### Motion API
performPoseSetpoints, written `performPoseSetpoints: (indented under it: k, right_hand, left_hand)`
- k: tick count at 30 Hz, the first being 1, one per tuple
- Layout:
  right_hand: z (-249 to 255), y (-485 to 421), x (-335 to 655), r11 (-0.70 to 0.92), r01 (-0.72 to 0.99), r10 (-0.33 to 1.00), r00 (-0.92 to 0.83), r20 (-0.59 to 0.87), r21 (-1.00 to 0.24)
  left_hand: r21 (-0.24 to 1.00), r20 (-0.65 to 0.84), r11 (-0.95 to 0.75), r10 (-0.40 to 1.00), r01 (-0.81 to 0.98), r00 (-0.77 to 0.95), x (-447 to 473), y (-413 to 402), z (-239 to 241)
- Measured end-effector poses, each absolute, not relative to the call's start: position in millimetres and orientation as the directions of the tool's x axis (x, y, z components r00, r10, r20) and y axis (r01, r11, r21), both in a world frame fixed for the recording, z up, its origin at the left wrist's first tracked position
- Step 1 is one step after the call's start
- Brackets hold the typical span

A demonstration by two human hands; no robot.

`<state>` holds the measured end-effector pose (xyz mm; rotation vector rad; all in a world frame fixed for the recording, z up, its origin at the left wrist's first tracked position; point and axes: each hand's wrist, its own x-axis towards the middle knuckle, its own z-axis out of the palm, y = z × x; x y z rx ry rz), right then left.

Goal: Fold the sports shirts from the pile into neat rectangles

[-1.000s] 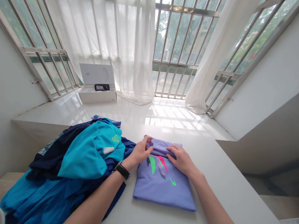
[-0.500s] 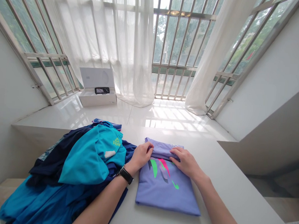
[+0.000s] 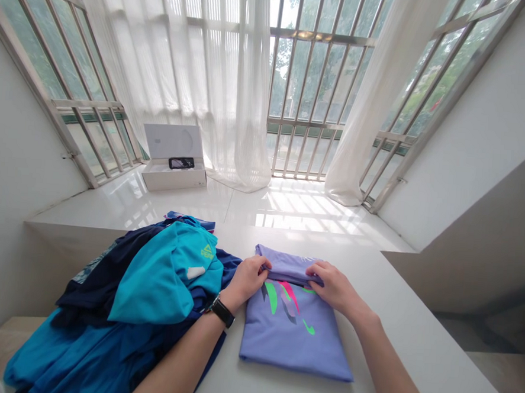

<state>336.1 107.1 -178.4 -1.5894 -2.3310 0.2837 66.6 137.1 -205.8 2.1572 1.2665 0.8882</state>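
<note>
A folded lilac T-shirt with green and pink marks lies on the white table. Its far end is folded over toward me. My left hand, with a black watch on the wrist, pinches the left end of that folded edge. At the right end of the same edge, my right hand grips the cloth with curled fingers. Both hands rest on the shirt.
A heap of teal and navy clothes covers the table's left side, touching my left forearm. Beyond the table, an open white box with a dark device in it sits on a glossy white ledge. Sheer curtains hang before barred windows.
Both hands have drawn the folded far edge of the lilac shirt a little toward me, and my fingers have closed tighter on it. The view has tilted slightly.
</note>
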Motion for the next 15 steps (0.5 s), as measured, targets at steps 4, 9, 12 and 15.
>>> performPoseSetpoints:
  k: [4,9,12,15]
  right_hand:
    - [-177.7,107.4,341.2,0.329,0.888,0.944,-0.313,0.104,-0.321]
    - [-172.8,104.3,343.4,0.3,0.902,0.954,-0.286,0.089,-0.312]
    - [-169.5,102.2,344.7,0.292,0.904,0.957,-0.277,0.09,-0.312]
    - [-169.9,101.7,348.2,0.276,0.899,0.961,-0.264,0.083,-0.339]
  left_hand:
    - [0.67,0.31,-0.478,0.875,0.568,0.37,65.6,136.5,-205.5]
    - [0.676,0.298,-0.467,0.881,0.57,0.368,65.4,137.0,-203.1]
    - [0.669,0.291,-0.464,0.882,0.581,0.37,65.2,136.7,-201.7]
    - [0.644,0.286,-0.472,0.878,0.602,0.383,64.4,135.9,-201.1]
